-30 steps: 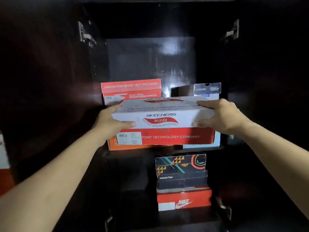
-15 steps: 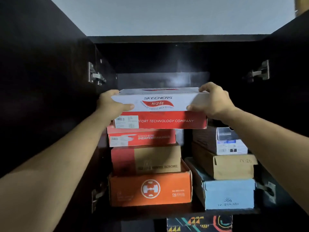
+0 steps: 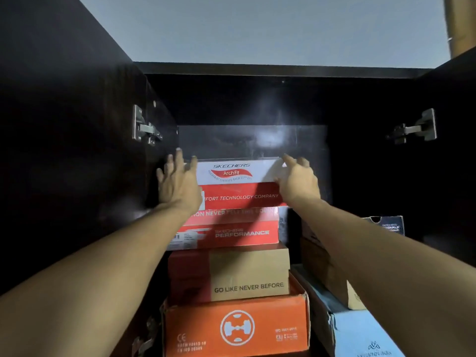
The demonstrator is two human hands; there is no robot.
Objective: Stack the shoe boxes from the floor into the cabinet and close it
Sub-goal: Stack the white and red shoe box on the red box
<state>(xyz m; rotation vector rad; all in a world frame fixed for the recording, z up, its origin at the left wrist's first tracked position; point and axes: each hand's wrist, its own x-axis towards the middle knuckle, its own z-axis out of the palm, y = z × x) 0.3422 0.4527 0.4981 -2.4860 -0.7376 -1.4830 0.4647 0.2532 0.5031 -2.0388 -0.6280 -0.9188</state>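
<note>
Nearest, at the bottom of the left stack inside the dark cabinet (image 3: 77,150), an orange box (image 3: 237,328) is seen, with a red-and-tan box marked GO LIKE NEVER BEFORE (image 3: 229,274) on it and a red Skechers Performance box (image 3: 231,231) above that; a light blue box (image 3: 360,336) and a brown box (image 3: 324,269) are stacked just beside them on the right. On top of the left stack, the white-and-red Skechers ArchFit box (image 3: 238,185) is set, farthest in. It is pressed at its left end by the left hand (image 3: 177,184), fingers spread flat, and at its right end by the right hand (image 3: 298,181), fingers extended and gripping nothing.
</note>
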